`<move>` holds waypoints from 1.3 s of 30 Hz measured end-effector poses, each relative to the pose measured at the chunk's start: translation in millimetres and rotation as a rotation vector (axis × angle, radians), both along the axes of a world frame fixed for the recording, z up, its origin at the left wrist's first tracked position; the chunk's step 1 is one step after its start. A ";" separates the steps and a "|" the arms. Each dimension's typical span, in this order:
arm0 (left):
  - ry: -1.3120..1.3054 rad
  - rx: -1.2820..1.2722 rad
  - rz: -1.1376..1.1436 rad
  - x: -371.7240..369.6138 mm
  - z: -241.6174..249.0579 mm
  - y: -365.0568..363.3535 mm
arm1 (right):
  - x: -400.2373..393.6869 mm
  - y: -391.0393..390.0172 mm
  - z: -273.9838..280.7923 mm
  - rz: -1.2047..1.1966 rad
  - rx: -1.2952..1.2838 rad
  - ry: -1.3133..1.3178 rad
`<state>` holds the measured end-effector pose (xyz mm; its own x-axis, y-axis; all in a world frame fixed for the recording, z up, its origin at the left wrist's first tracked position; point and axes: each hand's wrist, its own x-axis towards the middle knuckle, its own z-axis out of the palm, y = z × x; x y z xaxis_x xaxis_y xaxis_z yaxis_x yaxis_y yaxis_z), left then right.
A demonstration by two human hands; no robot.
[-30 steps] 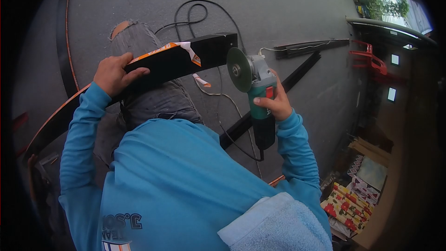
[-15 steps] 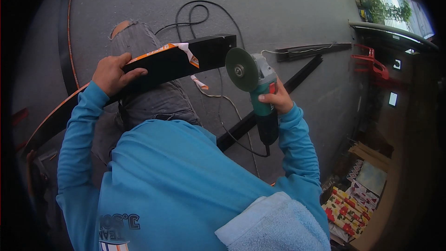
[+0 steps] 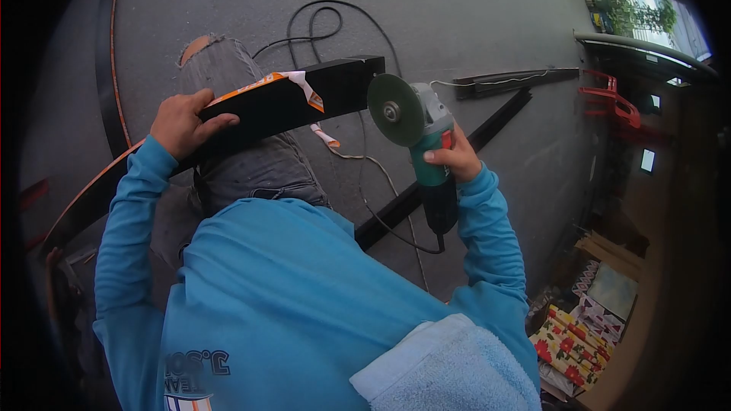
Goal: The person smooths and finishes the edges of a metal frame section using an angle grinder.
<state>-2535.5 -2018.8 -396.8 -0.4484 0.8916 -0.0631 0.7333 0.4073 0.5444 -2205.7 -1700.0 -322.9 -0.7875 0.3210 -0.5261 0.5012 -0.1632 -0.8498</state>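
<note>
My left hand (image 3: 180, 123) grips the upper edge of a long black metal bar (image 3: 339, 85) that lies across my raised knee in torn grey jeans (image 3: 221, 68). Orange and white tape (image 3: 293, 82) is stuck on the bar. My right hand (image 3: 454, 160) holds a green angle grinder (image 3: 426, 144) by its body. The grinder's grey disc (image 3: 394, 110) hangs just right of the bar's cut end, almost touching it. The grinder's black cord (image 3: 384, 228) runs down and back across the ground.
Grey concrete ground (image 3: 457, 15) lies ahead with a looped black cable (image 3: 320, 27) and two more black bars (image 3: 506, 81). A red object (image 3: 609, 103) and a dark doorway stand at right. Patterned flowered boxes (image 3: 567, 335) lie at lower right.
The grinder has shifted slightly left and down, bringing its disc closer to the bar's end. My left hand and the bar stay in place.
</note>
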 end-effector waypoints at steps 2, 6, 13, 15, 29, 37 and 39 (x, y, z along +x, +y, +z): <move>0.015 -0.007 -0.002 0.0 0.2 0.6 | -0.6 2.1 -1.2 0.004 0.007 -0.001; 0.010 -0.001 0.005 1.5 0.6 -0.2 | -4.2 1.8 2.5 0.019 0.017 -0.004; 0.016 -0.001 0.002 2.4 1.7 -0.7 | -8.1 5.0 4.2 0.029 0.018 -0.003; 0.020 0.005 0.007 2.9 2.8 -0.6 | -9.9 5.0 5.0 0.030 0.026 0.006; 0.044 -0.002 0.014 4.5 1.1 -1.8 | -13.6 6.7 8.4 0.035 0.045 -0.020; 0.047 -0.005 0.007 4.0 5.0 -1.5 | -19.9 8.1 12.5 0.042 0.052 -0.014; 0.042 -0.001 0.008 4.1 4.6 -1.6 | -22.1 7.7 14.5 0.048 0.065 -0.008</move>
